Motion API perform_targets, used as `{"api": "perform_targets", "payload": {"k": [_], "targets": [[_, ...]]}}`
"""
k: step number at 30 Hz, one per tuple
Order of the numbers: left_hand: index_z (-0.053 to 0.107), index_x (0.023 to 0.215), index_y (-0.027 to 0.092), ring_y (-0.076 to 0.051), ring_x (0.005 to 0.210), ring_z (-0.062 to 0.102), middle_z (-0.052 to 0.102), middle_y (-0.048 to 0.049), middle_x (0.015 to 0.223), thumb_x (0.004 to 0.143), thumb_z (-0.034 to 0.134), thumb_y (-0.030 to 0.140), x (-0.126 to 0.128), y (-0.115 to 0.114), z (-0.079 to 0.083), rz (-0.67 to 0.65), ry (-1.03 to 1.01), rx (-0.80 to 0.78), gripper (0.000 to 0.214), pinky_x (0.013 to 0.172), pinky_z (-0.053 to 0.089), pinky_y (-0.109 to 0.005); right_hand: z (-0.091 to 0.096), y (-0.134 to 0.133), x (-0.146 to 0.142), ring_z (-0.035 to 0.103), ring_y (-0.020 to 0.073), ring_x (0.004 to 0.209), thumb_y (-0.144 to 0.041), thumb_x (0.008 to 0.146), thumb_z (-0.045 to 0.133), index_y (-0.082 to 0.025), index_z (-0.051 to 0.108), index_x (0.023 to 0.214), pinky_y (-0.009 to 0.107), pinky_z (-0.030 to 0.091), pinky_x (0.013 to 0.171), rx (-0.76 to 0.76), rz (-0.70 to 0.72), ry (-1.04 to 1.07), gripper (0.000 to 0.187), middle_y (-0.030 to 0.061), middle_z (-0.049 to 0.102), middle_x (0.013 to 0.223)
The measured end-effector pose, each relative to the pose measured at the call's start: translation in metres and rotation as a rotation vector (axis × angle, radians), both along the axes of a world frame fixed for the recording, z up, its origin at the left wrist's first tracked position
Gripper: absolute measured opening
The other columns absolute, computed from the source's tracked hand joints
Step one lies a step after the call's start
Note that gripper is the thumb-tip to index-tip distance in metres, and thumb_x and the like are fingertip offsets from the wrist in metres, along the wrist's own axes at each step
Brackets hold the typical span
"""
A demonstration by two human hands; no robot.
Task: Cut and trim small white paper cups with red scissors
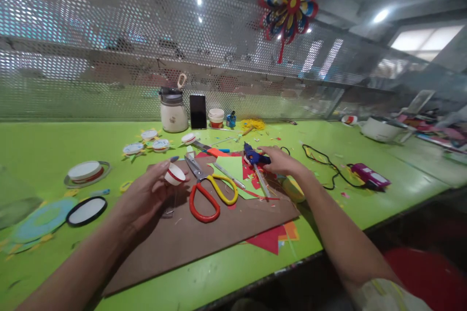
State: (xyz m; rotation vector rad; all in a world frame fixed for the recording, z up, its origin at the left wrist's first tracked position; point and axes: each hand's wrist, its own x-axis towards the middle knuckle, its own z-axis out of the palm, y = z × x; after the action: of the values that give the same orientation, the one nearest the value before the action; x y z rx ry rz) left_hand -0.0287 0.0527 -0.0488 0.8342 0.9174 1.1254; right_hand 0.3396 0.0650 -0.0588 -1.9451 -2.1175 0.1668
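My left hand (146,194) is closed on a small white paper cup with a red band (174,174), held tilted just above the brown cardboard sheet (204,233). My right hand (280,160) reaches forward and rests on a blue glue gun (255,156) that lies on red and green paper; its fingers curl over the gun's handle. Scissors with one red and one yellow handle (207,192) lie open on the cardboard between my two hands. A metal ruler or blade (229,175) lies on the green paper beside them.
On the green table stand a jar (173,111), a black phone (198,112) and a small cup (216,117) at the back. Paper flower discs (146,143) and round lids (85,172) lie left. A black cable (324,160) runs to a purple device (368,176). A paper pinwheel (292,0) hangs above.
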Motion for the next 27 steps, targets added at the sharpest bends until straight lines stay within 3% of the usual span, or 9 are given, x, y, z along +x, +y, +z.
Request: {"api": "perform_targets", "payload": {"k": [5, 9, 18, 27], "targets": [[0.072, 0.096, 0.016, -0.022, 0.075, 0.074, 0.077, -0.0122, 0.089, 0.085, 0.068, 0.032, 0.006, -0.006, 0.003, -0.118, -0.037, 0.003, 0.02, 0.063, 0.062, -0.029, -0.007, 0.007, 0.005, 0.061, 0.0251, 0.11, -0.032, 0.094, 0.062, -0.018, 0.059, 0.124, 0.047, 0.052, 0.092, -0.049, 0.042, -0.004, 0.033, 0.0095, 0.06, 0.127], [0.072, 0.099, 0.015, -0.023, 0.078, 0.075, 0.077, -0.0128, 0.095, 0.089, 0.062, 0.03, 0.007, -0.006, 0.002, -0.125, -0.003, 0.01, 0.02, 0.066, 0.062, -0.029, -0.011, 0.012, 0.013, 0.064, 0.0219, 0.1, -0.033, 0.095, 0.061, -0.017, 0.063, 0.115, 0.043, 0.054, 0.087, -0.065, 0.069, 0.046, 0.025, 0.0073, 0.065, 0.117], [0.073, 0.102, 0.014, -0.026, 0.082, 0.074, 0.077, -0.0149, 0.098, 0.087, 0.064, 0.032, 0.003, -0.003, -0.004, -0.177, 0.062, 0.027, 0.025, 0.076, 0.063, -0.035, -0.007, 0.014, 0.031, 0.065, 0.0224, 0.1, -0.032, 0.095, 0.062, -0.016, 0.063, 0.117, 0.043, 0.055, 0.086, 0.008, 0.088, 0.265, 0.028, 0.0074, 0.065, 0.117], [0.074, 0.094, 0.013, -0.026, 0.079, 0.074, 0.078, -0.0144, 0.092, 0.085, 0.067, 0.032, 0.005, -0.004, -0.001, -0.178, 0.062, -0.012, 0.022, 0.077, 0.062, -0.035, -0.003, 0.019, 0.048, 0.063, 0.0238, 0.105, -0.032, 0.095, 0.062, -0.016, 0.06, 0.121, 0.046, 0.054, 0.088, 0.183, -0.035, 0.369, 0.031, 0.0089, 0.062, 0.122]]}}
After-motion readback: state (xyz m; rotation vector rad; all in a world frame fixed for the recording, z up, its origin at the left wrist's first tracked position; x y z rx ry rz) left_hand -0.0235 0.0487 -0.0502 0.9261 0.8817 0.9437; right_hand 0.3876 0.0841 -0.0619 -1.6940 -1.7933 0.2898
